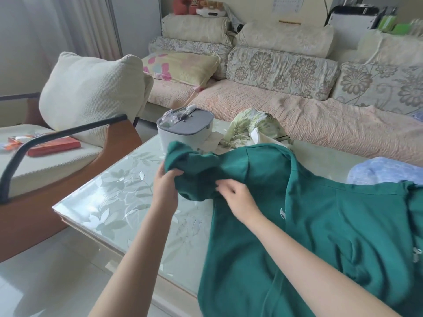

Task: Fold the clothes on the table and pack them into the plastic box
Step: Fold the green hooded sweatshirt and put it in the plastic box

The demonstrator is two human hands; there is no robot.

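A large green sweatshirt lies spread over the right half of the glass table, hanging over the near edge. My left hand grips its bunched sleeve end, lifted above the table. My right hand rests on the sleeve near the shoulder, fingers loosely curled on the fabric. Behind the sweatshirt lies a crumpled leaf-print garment, and a light blue garment sits at the right. A grey-lidded plastic box stands at the table's far left, lid on.
A sofa with floral cushions runs along the far side of the table. An armchair with a cream pillow stands to the left, a red flat box on its seat. Shiny floor lies at the near left.
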